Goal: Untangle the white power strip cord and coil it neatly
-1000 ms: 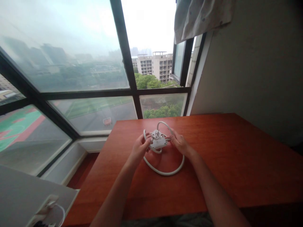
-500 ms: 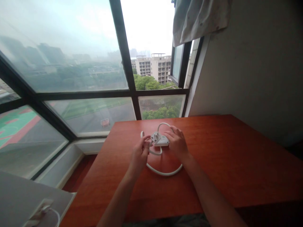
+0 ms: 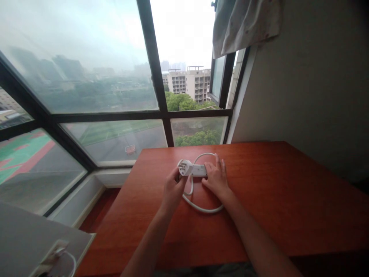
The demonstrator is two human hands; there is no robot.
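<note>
My left hand (image 3: 175, 186) is closed around the white power plug (image 3: 184, 167), whose metal prongs face up and to the left. Just right of the plug lies a white power strip (image 3: 198, 170), its left end partly hidden behind it. My right hand (image 3: 216, 175) grips the strip's right end, thumb at the near side and fingers over the far side. A white cord (image 3: 203, 210) loops on the tabletop in front of the hands and arcs up behind the strip to my right fingers.
The reddish-brown wooden table (image 3: 273, 200) reaches to a black-framed window (image 3: 123, 116) at the back and left. A wall (image 3: 291, 88) stands on the right, with a curtain (image 3: 248, 27) hanging above. At lower left a wall socket (image 3: 53, 256) holds a plugged-in white cord.
The plug has turned so its prongs point more to the left, and it has shifted slightly left. My right fingers have spread at the strip's right end. The view has moved slightly.
</note>
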